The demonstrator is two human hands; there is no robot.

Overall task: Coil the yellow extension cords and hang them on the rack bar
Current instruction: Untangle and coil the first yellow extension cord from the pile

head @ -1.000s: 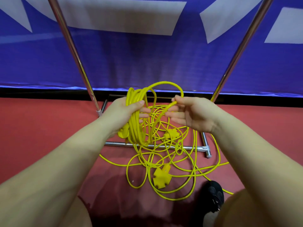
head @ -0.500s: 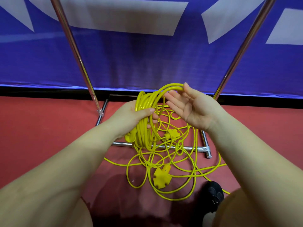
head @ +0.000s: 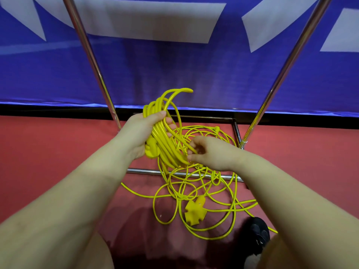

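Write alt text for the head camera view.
The left hand grips a bundle of coiled yellow cord while the right hand pinches a strand at its lower edge. More cord lies tangled on the red floor across the rack's base bar.

The cords [head: 196, 183] look like smooth, glossy yellow plastic, as does the socket block [head: 192, 210]. The rack poles [head: 91, 61] and base bar [head: 143, 171] are polished, shiny metal. The red floor [head: 48, 152] looks matt, the blue banner [head: 174, 70] faintly sheened.
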